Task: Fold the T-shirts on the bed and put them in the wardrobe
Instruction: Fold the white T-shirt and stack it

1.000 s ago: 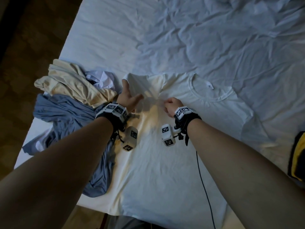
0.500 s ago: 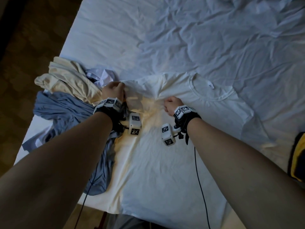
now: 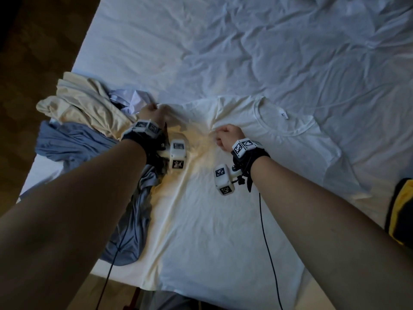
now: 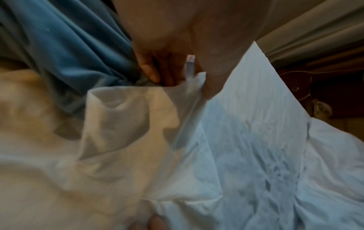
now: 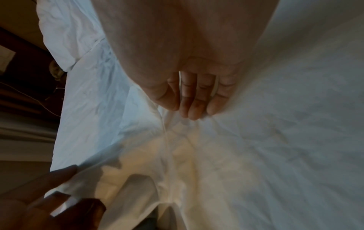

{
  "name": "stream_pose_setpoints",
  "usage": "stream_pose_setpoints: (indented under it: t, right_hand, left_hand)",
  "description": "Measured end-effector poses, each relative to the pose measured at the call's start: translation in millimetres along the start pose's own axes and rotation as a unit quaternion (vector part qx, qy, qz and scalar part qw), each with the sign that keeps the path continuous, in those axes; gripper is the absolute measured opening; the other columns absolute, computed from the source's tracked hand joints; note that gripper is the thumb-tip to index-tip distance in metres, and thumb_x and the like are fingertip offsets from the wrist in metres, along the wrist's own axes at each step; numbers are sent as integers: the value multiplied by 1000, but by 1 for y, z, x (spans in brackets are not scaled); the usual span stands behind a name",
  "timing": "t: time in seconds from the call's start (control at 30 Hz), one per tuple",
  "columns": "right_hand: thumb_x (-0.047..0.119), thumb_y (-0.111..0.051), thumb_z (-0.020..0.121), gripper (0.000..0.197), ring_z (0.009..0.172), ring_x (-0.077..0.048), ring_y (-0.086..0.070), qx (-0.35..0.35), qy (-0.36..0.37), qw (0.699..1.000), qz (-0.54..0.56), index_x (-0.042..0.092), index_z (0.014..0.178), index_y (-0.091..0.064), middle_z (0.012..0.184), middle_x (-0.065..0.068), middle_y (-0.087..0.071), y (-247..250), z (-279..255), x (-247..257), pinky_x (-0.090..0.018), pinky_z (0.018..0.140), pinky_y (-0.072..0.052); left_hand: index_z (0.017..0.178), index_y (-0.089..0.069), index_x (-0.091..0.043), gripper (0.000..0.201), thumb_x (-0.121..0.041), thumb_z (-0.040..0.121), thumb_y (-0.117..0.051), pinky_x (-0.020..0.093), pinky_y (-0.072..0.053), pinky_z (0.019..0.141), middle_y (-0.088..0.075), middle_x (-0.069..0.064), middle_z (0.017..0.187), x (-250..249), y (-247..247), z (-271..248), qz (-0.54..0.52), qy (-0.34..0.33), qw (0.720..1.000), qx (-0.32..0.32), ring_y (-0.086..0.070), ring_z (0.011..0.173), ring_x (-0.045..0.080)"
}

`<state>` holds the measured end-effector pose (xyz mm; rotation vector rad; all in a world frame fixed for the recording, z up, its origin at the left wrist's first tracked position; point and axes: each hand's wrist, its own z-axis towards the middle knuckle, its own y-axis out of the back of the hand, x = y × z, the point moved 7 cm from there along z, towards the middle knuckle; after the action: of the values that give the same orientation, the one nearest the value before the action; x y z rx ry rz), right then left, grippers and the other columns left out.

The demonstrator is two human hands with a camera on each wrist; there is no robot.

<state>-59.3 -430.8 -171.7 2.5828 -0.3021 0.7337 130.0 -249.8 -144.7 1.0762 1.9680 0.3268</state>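
Left hand point(image 3: 152, 113), open a second ago, now pinching sleeve of white T-shirt point(image 3: 223, 209) spread along near edge of bed point(image 3: 156, 41); right hand point(image 3: 226, 138) still clenching shoulder fabric. Sleeve fold seemingly starting.

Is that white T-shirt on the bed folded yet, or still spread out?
Spread out, not yet folded: the white T-shirt lies flat, collar showing, while the left hand grips its sleeve and the right hand pinches its shoulder.

Wood floor point(image 3: 33, 52) is showing left of the left hand point(image 3: 152, 113); a black-and-yellow item point(image 3: 400, 209) is lying well right of the right hand point(image 3: 228, 137).
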Motion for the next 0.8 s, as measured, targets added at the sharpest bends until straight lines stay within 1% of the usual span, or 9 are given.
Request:
stream_pose_setpoints:
  t: [0.07,0.2,0.27,0.37,0.43,0.5,0.6,0.67,0.8]
  right_hand:
    - [25,-62,76,7,70,-21,-64,-10,7,1000,10,27,82,-63,69,1,-68,2,0,6,-40,72,-54]
    - [16,-62,84,11,67,-17,-64,-25,11,999,27,26,79,-64,68,1,-69,3,5,11,-35,71,-54]
    - [14,-59,87,14,67,-16,-64,-24,12,999,34,25,80,-63,71,1,-69,1,7,11,-32,68,-53]
    - [16,-56,90,16,69,-17,-65,-24,16,999,31,26,81,-62,71,1,-69,-1,7,10,-35,69,-53]
    - [16,-54,90,16,72,-17,-65,-23,13,999,29,28,81,-61,73,1,-69,-2,5,8,-36,72,-55]
    - [18,-53,91,16,72,-18,-65,-19,14,999,30,29,82,-60,73,1,-69,-4,2,7,-37,73,-55]
    - [16,-54,89,16,71,-18,-64,-12,15,999,32,29,84,-61,74,2,-69,-5,0,6,-36,70,-55]
    - [13,-55,88,17,69,-18,-62,-6,11,999,50,28,86,-62,73,0,-67,-6,-1,5,-33,65,-52]
    - [8,-57,90,15,64,-16,-59,1,2,995,104,22,89,-62,73,-3,-65,-5,-6,6,-27,58,-50]
  left_hand:
    - [111,-63,1,33,-26,94,-54,33,-40,73,-66,23,106,-9,7,-8,-11,-64,995,-78,-61,100,34]
    - [111,-61,-9,27,-29,97,-50,24,-32,64,-57,0,74,-27,7,-22,12,-124,984,-131,-53,78,17]
    - [110,-59,-11,29,-35,96,-51,25,-37,66,-55,1,77,-28,-2,-17,-18,-105,988,-110,-53,76,18]
    - [97,-65,-8,46,-53,87,-60,30,-43,70,-62,11,85,-16,-20,-3,-9,-21,1000,-21,-58,78,23]
    - [118,-64,-5,64,-58,84,-61,29,-44,76,-65,15,114,-4,-30,-4,20,42,998,49,-62,102,29]
    - [130,-57,-7,57,-48,91,-57,24,-42,76,-60,13,125,0,-32,-8,32,67,995,65,-58,112,30]
    - [113,-62,-2,39,-34,97,-48,25,-40,68,-64,14,104,-6,-27,-6,37,14,999,16,-61,97,27]
    - [116,-54,-3,35,-32,98,-45,32,-40,74,-60,15,98,-8,-22,-9,31,-25,999,-21,-57,90,25]
    - [117,-51,-9,24,-21,98,-44,26,-31,63,-54,12,88,-22,-17,-30,24,-90,993,-71,-50,78,21]
